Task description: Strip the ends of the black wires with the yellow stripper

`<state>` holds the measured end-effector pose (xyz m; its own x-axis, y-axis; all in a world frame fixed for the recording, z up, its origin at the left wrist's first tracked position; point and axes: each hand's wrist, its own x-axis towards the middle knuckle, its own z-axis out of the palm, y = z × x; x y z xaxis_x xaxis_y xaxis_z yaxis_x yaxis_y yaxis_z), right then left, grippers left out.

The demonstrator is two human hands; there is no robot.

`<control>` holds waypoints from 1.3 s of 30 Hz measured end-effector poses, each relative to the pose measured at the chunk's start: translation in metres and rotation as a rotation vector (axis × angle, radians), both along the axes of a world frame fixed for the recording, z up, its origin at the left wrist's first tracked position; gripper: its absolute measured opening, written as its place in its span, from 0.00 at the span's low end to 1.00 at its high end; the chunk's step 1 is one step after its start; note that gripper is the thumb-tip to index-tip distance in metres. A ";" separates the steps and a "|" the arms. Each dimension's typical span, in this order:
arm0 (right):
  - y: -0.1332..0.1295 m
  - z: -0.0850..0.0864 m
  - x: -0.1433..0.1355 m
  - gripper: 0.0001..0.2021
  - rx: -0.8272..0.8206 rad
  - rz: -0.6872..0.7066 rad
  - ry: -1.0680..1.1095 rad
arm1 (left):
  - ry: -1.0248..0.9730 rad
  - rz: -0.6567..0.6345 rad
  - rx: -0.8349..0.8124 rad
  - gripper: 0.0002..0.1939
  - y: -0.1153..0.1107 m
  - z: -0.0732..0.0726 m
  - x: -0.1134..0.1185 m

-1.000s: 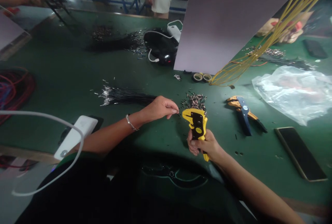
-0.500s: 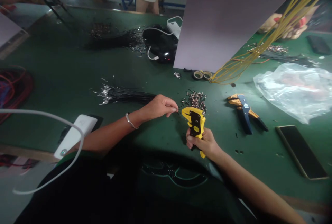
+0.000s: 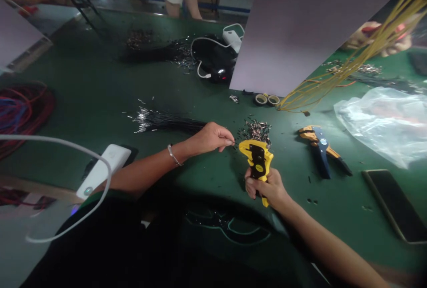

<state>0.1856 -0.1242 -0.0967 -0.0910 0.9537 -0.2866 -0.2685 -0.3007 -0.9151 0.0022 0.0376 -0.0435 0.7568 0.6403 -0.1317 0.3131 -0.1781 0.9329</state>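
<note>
My right hand point(image 3: 267, 186) is wrapped round the handles of a yellow and black wire stripper point(image 3: 258, 165), its jaws pointing to the upper left. Thumb and forefinger of my left hand point(image 3: 215, 138) pinch a thin black wire point(image 3: 235, 143), whose short end pokes out close to the stripper's jaws; most of it is hidden by the hand. Behind that hand lies a bundle of black wires point(image 3: 173, 121) with shiny terminals at its left end. A heap of small metal terminals point(image 3: 257, 129) sits just beyond the stripper.
On the right are a blue and orange wire stripper point(image 3: 320, 148), a phone point(image 3: 395, 205) and a clear plastic bag point(image 3: 380, 121). Tape rolls point(image 3: 267, 99) lie by a pale panel point(image 3: 280, 30) with yellow wires point(image 3: 363, 58). At left, a white power bank point(image 3: 103, 170) and coiled wires point(image 3: 23, 112). Co-workers' hands point(image 3: 383, 38) work beyond.
The whole view has shifted, so the bench things appear farther right. My hands keep nearly the same pose, the wire end close to the stripper. A person standing in the background has moved left.
</note>
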 end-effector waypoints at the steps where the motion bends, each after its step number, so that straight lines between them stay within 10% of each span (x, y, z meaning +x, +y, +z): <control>1: 0.000 0.000 0.000 0.10 0.003 -0.007 0.008 | 0.003 0.001 0.000 0.08 -0.001 0.000 0.000; 15: 0.010 0.034 0.021 0.08 0.080 -0.092 0.220 | -0.007 0.208 0.081 0.07 0.000 0.005 0.000; 39: 0.015 0.009 0.015 0.13 0.187 0.114 0.208 | -0.041 0.189 0.565 0.10 -0.025 0.017 0.001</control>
<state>0.2004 -0.1089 -0.0873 -0.2388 0.9684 -0.0714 -0.4301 -0.1714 -0.8864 0.0028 0.0121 -0.0264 0.6205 0.7264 0.2955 0.3531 -0.5953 0.7218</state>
